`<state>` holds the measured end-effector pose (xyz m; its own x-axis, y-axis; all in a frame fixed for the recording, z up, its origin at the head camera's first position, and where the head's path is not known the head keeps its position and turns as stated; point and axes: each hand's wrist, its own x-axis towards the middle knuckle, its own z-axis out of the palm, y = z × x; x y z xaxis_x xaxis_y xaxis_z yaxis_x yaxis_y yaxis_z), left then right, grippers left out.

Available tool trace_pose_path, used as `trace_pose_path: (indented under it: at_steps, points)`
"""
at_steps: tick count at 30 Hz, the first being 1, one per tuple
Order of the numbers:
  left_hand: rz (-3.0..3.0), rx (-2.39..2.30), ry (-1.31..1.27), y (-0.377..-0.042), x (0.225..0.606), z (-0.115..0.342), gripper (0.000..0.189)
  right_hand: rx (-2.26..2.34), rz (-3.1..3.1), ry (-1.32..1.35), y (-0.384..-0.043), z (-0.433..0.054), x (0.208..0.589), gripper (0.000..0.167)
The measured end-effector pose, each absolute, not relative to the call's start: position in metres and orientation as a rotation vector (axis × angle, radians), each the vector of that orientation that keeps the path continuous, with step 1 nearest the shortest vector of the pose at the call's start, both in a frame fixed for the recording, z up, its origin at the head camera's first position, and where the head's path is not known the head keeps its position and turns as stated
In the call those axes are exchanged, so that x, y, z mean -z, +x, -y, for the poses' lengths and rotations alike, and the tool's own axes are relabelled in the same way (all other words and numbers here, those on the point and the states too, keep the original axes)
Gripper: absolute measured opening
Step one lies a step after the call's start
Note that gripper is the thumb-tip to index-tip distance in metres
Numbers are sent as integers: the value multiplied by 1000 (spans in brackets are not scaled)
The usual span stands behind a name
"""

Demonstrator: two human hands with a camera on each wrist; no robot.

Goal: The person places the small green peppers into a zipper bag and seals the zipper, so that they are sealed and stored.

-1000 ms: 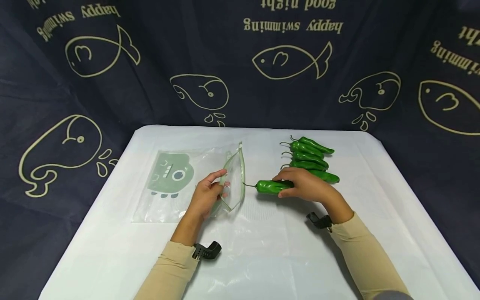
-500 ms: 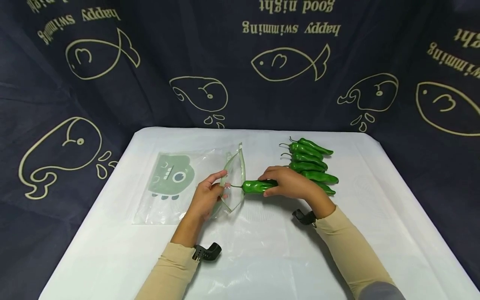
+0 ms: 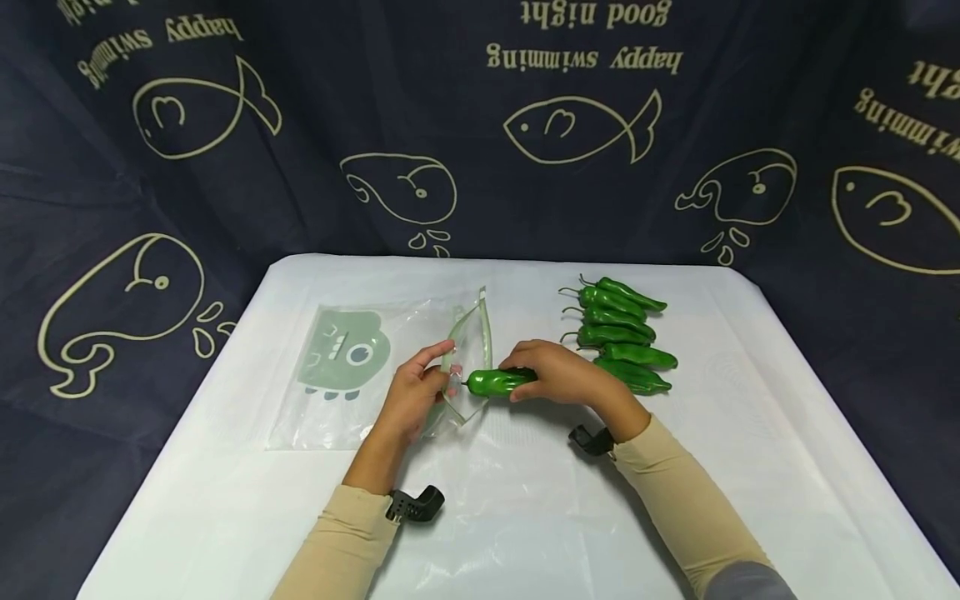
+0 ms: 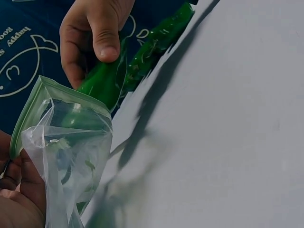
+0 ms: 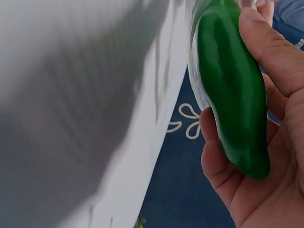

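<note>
The glossy, dark green, tapering pepper (image 3: 497,383) is at the gaping mouth of a clear plastic zip bag (image 3: 367,375), its stem end between the two sides of the pale green rim (image 3: 486,333); its long axis runs from nine o'clock to three in the head view, stem toward nine, blunt tip back under the palm; the right hand (image 3: 551,372) is the nearer, and from its fingers the pepper reaches out toward nine o'clock, in line with the mouth; thumb and fingers pinch it from both sides, the thumb on the side toward the person.

The left hand (image 3: 414,387) is just beyond the stem, at nine o'clock; it holds the bag's mouth along its left side, the index finger fairly straight; the bag's body spreads from there toward ten o'clock, flat, with a grey-green monster print (image 3: 345,350) on it.

At two o'clock from the right hand lies a row of whole green peppers (image 3: 618,336), stems mostly toward nine; all this is on a white-covered table (image 3: 525,517); a navy cloth with cream fish and whale outlines (image 3: 480,217) hangs beyond, at twelve.
</note>
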<state>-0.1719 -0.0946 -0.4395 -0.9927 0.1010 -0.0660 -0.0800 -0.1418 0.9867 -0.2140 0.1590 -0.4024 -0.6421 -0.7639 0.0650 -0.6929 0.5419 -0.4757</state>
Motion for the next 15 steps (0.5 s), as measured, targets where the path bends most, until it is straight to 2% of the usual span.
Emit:
trace_pose_path:
  at_steps: [15]
  points:
    - [-1968, -2322, 4, -172, 439, 92, 54, 711, -2597, -1278, -212, -139, 412, 43]
